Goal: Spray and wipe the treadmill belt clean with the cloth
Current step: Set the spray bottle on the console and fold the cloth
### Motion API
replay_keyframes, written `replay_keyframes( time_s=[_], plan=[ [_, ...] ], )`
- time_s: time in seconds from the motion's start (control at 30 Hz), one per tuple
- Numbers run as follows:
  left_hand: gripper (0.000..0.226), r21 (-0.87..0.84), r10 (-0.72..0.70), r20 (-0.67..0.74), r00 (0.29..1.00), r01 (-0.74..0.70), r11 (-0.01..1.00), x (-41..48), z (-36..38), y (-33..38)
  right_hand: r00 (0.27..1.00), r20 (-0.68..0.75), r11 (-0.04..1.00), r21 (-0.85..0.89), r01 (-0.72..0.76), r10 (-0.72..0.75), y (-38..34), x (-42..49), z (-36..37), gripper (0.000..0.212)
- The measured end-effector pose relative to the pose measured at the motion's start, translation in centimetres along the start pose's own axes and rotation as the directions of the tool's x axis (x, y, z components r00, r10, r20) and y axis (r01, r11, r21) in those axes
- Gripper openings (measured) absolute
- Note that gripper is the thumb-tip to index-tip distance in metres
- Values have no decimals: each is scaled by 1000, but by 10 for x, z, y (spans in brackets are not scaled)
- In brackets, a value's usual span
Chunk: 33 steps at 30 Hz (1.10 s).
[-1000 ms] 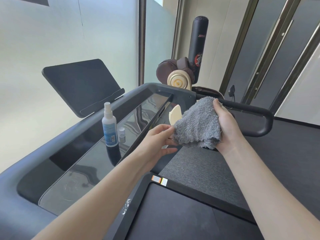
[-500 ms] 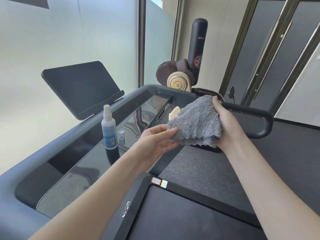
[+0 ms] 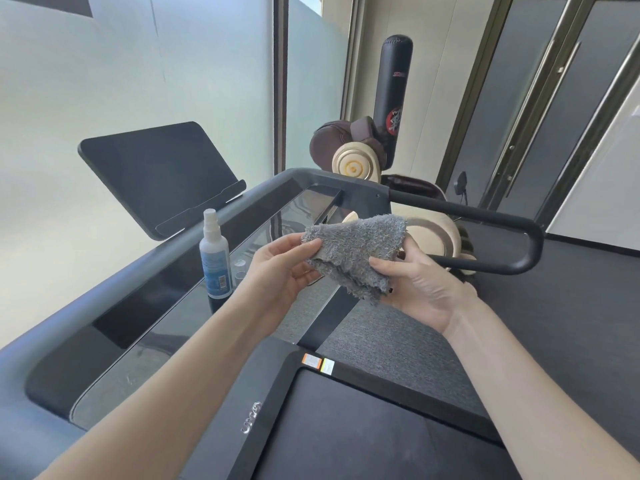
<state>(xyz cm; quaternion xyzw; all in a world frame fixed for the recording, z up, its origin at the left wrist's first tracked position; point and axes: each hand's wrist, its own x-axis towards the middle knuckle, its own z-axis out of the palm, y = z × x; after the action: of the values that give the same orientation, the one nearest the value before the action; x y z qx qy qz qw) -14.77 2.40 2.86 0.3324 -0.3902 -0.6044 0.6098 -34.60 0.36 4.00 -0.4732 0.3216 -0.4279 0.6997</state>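
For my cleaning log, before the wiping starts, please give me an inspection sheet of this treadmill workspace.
Surface: dark treadmill belt, cloth not touching it.
Job's things: grey cloth held in the air; spray bottle upright on the console.
Clutter: small clear cap beside the bottle.
Hands: left hand and right hand both pinch the cloth.
Cables: nothing seen.
Surroundings: punching bag, brown chair, glass doors.
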Motion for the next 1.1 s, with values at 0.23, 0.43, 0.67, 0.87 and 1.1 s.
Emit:
replay_keyframes(
  time_s=[0.23,0.43,0.67,0.87,1.1],
  plan=[
    [15,7,-35,17,999,35,999,-10,-6,2,997,0,992,105,73,-74,-11,-5,6,54],
    [56,127,-336,19,942,331,935,-10,5,-17,981,55,966,197,170,-184,-25,-11,23,43],
    [75,-135,-245,97,965,257,957,-3,20,-9,981,109,975,173,140,-160,-22,-11,31,45],
    [32,113,-2,-138,990,18,993,-11,7,-2,997,-32,979,191,74,-69,-5,-7,27,45],
    [11,368,305,-239,922,-205,907,-39,0,9,971,-136,971,-165,171,-194,12,1,48,22]
  ],
)
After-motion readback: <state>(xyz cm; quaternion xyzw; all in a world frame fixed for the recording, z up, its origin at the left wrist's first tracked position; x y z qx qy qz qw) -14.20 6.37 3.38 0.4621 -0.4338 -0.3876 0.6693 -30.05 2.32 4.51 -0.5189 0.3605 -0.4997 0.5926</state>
